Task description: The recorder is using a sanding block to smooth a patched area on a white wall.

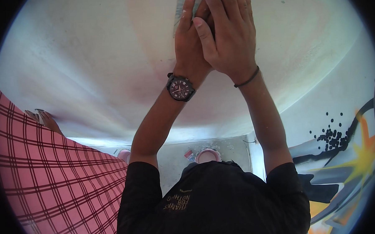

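Both my arms reach up to a pale, smooth wall (109, 53). My left hand (193, 50), with a dark watch (181, 88) at the wrist, lies against the wall and presses a thin pale sheet (180, 17) with faint greenish marks to it. One outer finger of it shows stretched out; the others are mostly covered. Over it rests my right hand (230, 35), a thin dark band at its wrist. Its fingers are straight and point up, thumb apart, and the tips run to the picture's top edge. What kind of sheet it is, I cannot tell.
Close on my left stands a person in a pink checked shirt (52, 177), with a hand (48, 121) near the wall. On the floor below are a round bucket (208, 156), a small printed packet (189, 155) and a pink container (124, 155). A painted mural wall (344, 152) runs along my right.
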Demonstrator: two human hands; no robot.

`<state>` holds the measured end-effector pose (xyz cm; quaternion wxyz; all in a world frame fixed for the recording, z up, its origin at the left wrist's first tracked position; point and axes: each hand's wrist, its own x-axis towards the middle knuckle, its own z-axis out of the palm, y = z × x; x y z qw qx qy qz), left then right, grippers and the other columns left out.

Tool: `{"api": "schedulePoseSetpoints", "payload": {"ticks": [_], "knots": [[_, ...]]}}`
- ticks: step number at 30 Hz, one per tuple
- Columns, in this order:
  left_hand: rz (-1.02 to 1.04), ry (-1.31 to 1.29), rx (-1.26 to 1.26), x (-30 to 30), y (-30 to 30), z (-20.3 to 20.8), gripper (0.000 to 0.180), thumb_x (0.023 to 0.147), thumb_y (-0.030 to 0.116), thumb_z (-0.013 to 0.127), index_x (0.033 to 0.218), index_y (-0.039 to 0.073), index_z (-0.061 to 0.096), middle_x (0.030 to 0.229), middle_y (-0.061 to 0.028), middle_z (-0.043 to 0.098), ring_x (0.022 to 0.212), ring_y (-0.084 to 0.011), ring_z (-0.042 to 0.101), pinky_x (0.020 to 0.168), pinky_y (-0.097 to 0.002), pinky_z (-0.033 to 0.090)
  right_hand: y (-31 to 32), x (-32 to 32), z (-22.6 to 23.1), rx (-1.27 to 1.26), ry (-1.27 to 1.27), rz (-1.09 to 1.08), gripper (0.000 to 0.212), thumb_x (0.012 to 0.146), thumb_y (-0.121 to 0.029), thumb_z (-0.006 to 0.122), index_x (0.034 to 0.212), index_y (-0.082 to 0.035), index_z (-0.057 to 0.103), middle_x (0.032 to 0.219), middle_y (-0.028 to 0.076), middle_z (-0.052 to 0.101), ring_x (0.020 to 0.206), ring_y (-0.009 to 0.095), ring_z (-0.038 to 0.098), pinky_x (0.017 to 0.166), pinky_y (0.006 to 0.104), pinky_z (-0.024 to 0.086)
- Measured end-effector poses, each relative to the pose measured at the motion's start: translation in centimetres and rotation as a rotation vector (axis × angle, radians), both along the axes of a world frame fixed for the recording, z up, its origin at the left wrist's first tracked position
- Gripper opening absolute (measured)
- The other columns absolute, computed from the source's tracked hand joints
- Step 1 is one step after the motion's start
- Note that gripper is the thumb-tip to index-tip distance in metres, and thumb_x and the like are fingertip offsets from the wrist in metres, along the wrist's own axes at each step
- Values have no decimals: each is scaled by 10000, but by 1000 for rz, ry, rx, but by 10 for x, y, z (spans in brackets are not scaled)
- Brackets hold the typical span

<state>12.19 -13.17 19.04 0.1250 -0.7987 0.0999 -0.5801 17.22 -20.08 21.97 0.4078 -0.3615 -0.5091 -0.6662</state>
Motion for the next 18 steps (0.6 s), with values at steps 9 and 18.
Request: {"api": "schedulePoseSetpoints", "payload": {"ticks": [9,18], "knots": [[20,28,105,24,-49,8,537,873,349,562,1328,69,502,1370,-49,515,1350,-216,374,1162,-475,188,-79,-22,2,-292,519,-338,578,953,-308,421,1443,-6,366,1533,205,264,1418,410,227,1137,540,176],[-198,27,65,48,-90,2,526,866,331,567,1319,69,512,1358,-36,531,1349,-199,382,1168,-450,174,-123,-6,-4,-274,519,-408,579,968,-305,408,1436,32,353,1521,228,277,1406,434,237,1139,516,190]]}}
